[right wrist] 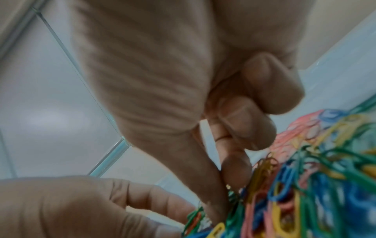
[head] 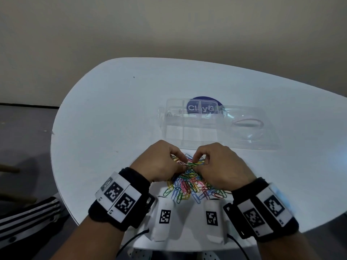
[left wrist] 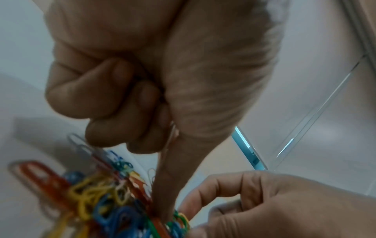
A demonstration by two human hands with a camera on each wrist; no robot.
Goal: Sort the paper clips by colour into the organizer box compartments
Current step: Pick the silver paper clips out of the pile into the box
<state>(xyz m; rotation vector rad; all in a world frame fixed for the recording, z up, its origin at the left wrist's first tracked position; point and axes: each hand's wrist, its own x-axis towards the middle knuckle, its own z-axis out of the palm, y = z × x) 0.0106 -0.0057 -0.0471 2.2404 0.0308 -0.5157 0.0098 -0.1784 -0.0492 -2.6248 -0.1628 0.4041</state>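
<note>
A heap of mixed-colour paper clips (head: pixel 189 182) lies on the white table (head: pixel 112 113) near its front edge. Both hands are bent over the far side of the heap. My left hand (head: pixel 181 163) has its fingers curled, the thumb (left wrist: pixel 165 201) pressed down into a tangle of clips, and a pale clip (left wrist: pixel 171 136) caught against the thumb. My right hand (head: pixel 196 162) pinches the same tangle (right wrist: pixel 234 198) between thumb and forefinger. The clear organizer box (head: pixel 187 128) lies open just beyond the hands. Its near compartments look bare.
The box's clear lid (head: pixel 251 128) lies flat to the right with a pinkish band (head: pixel 247 121) on it. A round blue sticker (head: pixel 204 107) shows through the box. The table's curved edge runs on the left, with striped clothing (head: pixel 28 218) below it.
</note>
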